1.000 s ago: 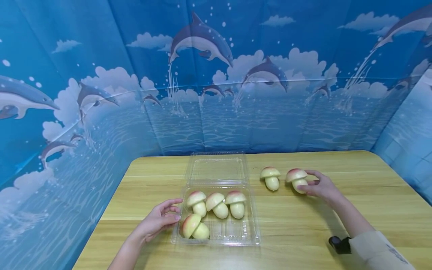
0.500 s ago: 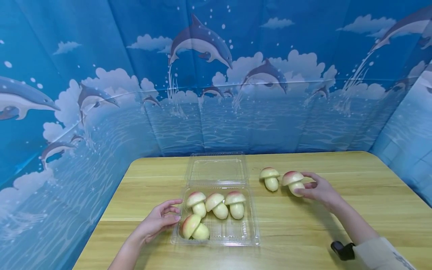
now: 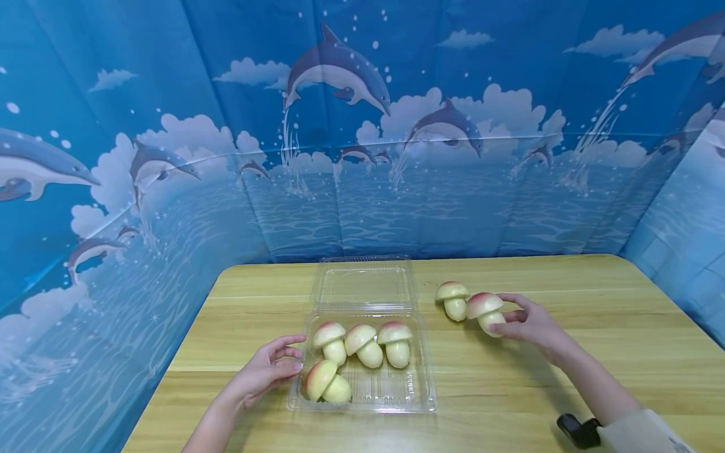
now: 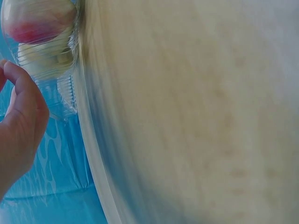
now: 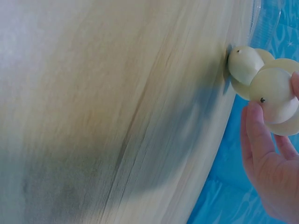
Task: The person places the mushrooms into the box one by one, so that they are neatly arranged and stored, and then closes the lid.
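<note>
My right hand holds a toy mushroom with a pink-tinged cap between thumb and fingers. In the right wrist view the fingertips press against its pale rounded stem. Just left of it a second toy mushroom lies on the table. A clear plastic clamshell box stands with its lid folded back, and several mushrooms lie inside, three in the back row and one at front left. My left hand touches the box's left edge with loosely bent fingers.
The transparent lid lies flat behind the box on the wooden table. A blue curtain printed with dolphins hangs behind and beside the table. A black device sits by the right sleeve.
My right hand has carried its mushroom left and slightly nearer, so it now appears right beside the other loose one. The left hand and box have stayed put.
</note>
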### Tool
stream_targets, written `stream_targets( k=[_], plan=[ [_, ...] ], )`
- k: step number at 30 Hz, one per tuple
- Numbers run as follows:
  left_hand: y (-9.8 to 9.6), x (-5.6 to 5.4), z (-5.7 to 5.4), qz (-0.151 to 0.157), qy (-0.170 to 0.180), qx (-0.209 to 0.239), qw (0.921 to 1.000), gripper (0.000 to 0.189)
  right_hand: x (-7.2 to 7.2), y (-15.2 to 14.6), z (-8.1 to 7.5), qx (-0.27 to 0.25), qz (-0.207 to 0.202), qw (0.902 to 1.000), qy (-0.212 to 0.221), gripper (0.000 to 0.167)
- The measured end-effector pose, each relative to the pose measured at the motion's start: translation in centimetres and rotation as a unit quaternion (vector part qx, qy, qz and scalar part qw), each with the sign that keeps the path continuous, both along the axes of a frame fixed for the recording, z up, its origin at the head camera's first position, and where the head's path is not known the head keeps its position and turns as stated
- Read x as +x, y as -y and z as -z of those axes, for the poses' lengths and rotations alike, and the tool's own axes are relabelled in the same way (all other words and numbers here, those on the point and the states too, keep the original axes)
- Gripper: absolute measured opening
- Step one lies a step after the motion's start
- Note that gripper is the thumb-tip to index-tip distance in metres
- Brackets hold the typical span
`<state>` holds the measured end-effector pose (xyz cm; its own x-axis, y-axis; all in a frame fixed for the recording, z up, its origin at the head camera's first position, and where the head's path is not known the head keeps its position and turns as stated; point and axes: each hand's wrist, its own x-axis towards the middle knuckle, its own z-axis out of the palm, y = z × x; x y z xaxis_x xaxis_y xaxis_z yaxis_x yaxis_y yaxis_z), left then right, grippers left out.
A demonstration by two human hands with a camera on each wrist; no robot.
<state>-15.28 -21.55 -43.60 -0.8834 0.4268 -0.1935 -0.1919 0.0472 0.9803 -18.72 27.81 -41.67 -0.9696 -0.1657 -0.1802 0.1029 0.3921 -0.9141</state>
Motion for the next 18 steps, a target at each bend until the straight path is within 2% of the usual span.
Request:
stream_targets(
  k=[18],
  plan=[
    [0.0,0.0,0.0,0.002,0.001,0.005,1.0000,0.064,1.6,1.8,-0.9,-0.020,-0.026,0.9993,-0.017,0.078]
  ],
)
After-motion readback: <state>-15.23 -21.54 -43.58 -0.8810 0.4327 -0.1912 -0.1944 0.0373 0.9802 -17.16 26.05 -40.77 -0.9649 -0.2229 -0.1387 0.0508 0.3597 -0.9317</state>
